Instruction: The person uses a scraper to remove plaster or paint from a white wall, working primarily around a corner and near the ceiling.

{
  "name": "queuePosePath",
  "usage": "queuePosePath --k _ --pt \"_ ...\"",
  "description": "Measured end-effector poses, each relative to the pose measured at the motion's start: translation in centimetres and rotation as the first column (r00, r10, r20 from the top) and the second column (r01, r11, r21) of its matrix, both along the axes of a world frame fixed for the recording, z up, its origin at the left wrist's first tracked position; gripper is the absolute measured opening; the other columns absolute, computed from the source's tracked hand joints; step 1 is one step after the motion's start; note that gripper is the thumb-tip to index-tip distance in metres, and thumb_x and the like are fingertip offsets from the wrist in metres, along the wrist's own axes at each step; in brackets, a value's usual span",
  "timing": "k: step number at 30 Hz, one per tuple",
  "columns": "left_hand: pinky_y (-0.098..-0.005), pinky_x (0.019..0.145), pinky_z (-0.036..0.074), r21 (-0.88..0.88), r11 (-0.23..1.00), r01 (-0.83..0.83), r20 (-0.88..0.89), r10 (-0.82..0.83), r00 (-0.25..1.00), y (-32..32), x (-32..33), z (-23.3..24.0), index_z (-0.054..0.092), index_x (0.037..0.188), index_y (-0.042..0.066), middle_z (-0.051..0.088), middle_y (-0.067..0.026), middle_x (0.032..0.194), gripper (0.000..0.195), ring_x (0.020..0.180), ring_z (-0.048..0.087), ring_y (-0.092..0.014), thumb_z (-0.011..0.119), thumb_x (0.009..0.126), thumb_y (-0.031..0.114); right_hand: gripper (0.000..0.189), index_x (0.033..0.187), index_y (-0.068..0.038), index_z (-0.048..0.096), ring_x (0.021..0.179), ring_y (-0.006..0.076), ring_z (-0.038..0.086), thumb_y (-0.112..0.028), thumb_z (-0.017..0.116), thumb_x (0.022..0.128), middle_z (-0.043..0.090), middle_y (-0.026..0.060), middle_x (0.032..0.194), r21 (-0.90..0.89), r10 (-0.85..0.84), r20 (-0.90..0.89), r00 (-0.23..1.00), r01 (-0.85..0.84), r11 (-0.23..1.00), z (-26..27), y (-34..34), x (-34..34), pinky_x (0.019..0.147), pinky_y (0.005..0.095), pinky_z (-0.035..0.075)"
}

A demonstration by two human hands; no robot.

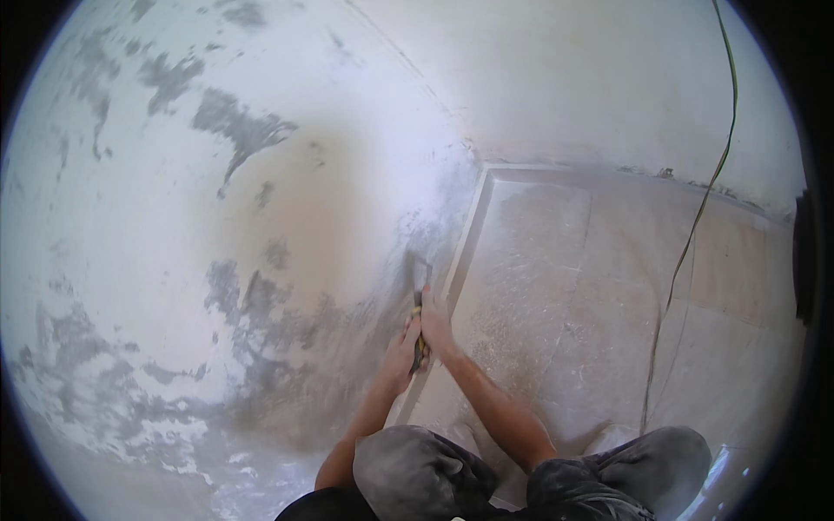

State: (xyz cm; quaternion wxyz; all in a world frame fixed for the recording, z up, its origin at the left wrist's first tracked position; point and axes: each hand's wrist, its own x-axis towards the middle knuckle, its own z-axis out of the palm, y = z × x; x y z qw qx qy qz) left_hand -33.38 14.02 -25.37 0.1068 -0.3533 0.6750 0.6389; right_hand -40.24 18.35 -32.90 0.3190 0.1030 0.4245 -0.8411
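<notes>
My left hand [399, 352] and my right hand [436, 322] are both closed around the dark and yellow handle of a scraper [418, 312]. Its flat blade [421, 268] points away from me and lies at the lower part of a plastered wall [313, 228], just left of the skirting. White coating and grey patches cover that wall. My right hand sits farther up the handle, its fingers near the blade; my left hand grips lower down.
A dusty skirting ledge [466, 244] runs along the foot of the wall to the corner. Tiled floor [541, 293] with dust and crumbs lies at right. A thin green cable [698, 211] hangs across the far wall and floor. My bent knees [417, 456] are close below.
</notes>
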Motion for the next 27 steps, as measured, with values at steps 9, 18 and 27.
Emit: queuePosePath --k 9,18,27 --pt "-0.0232 0.044 0.030 -0.220 0.927 -0.305 -0.227 0.256 0.940 -3.3 16.4 -0.8 0.057 0.106 0.011 0.049 0.0042 0.065 0.025 0.051 0.041 -0.003 0.057 0.097 0.033 0.039 0.100 -0.001 0.053 0.080 0.0107 0.057 -0.038 0.042 0.102 0.059 0.0043 0.087 -0.085 0.347 -0.315 0.884 -0.390 0.917 5.0 -0.9 12.5 0.068 0.0255 0.045" --pt "-0.0318 0.071 0.051 -0.409 0.830 -0.380 -0.279 0.282 0.918 -1.2 20.2 6.1 0.048 0.133 0.002 0.063 -0.0105 0.101 0.045 0.089 0.063 -0.019 0.053 0.098 0.030 0.047 0.115 0.000 0.052 0.089 0.0104 0.052 -0.043 0.056 0.095 0.056 0.0053 0.099 -0.055 0.637 -0.300 0.710 -0.680 0.731 10.2 0.4 17.6 0.075 0.0261 0.045" --pt "-0.0444 0.075 0.047 -0.874 0.474 -0.106 -0.113 0.014 0.993 -2.6 20.1 6.2 0.055 0.117 -0.001 0.063 -0.0247 0.098 0.035 0.088 0.061 -0.042 0.043 0.098 0.025 0.037 0.101 -0.001 0.051 0.083 0.0120 0.050 -0.037 0.044 0.102 0.056 0.0060 0.089 -0.351 0.452 -0.232 0.861 -0.507 0.787 9.3 -2.5 19.2 0.076 0.0268 0.044"
